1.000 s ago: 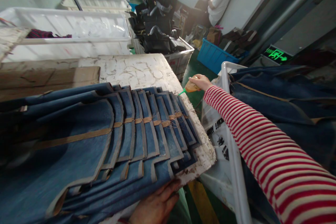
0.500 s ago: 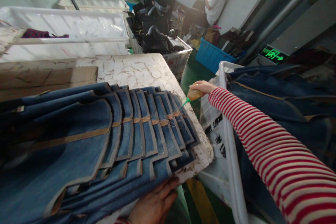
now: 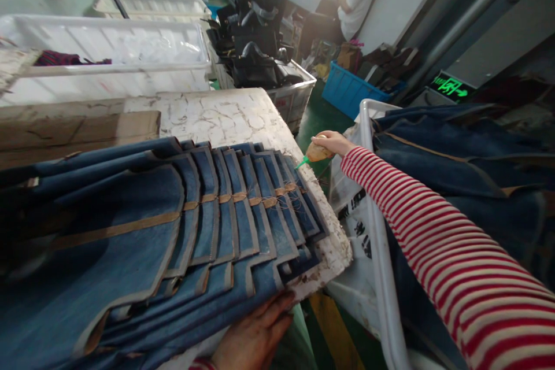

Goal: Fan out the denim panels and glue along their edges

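Observation:
Blue pieces with grey edging and a tan strip, looking like leather or denim, lie overlapped in a fanned row (image 3: 203, 225) on the worn white table (image 3: 217, 113). My right hand (image 3: 333, 143), in a red-and-white striped sleeve, is closed round a yellowish squeeze bottle (image 3: 318, 151) with a green nozzle. The nozzle tip is at the far right edge of the fanned pieces; whether it touches cannot be made out. My left hand (image 3: 255, 332) rests with fingers stretched out along the table's near edge, against the lowest blue pieces. Loose threads stick out from the tan strips.
A white bin (image 3: 379, 231) with more blue pieces (image 3: 433, 150) stands right of the table. Behind are white tubs (image 3: 130, 78), a crate of black bags (image 3: 255, 69) and a blue crate (image 3: 351, 92). A person (image 3: 359, 0) sits at the back.
My right hand has shifted slightly left with the squeeze bottle, the nozzle moving along the edge of the far pieces. My left hand stays in place.

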`<state>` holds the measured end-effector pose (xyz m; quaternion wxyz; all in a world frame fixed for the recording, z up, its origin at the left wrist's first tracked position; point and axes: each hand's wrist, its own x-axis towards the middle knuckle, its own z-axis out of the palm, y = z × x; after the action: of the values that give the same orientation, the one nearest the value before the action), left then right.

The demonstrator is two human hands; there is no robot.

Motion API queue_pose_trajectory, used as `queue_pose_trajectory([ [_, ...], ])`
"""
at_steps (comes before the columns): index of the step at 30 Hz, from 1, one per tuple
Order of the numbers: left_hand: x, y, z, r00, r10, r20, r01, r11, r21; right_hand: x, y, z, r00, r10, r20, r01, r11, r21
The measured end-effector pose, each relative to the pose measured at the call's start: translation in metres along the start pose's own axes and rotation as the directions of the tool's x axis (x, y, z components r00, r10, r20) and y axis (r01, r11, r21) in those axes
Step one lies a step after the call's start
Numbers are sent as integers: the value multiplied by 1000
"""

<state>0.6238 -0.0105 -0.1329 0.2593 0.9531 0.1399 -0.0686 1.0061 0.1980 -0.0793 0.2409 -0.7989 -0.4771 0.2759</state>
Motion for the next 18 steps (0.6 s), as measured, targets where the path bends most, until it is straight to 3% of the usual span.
queue_pose_trajectory([
  [6, -1, -1, 6, 1000, 1, -17, -1, 1000, -12, -17, 11, -8, 979, 88, 183, -76, 995, -70],
  [13, -3, -1, 10, 1000, -2, -2, 2, 999, 36, -26, 8, -11, 980, 62, 189, -45, 995, -93],
  [18, -2, -3, 13, 999, 12, -35, -10, 998, 67, -32, 9, -13, 965, 42, 260, -7, 991, -133],
])
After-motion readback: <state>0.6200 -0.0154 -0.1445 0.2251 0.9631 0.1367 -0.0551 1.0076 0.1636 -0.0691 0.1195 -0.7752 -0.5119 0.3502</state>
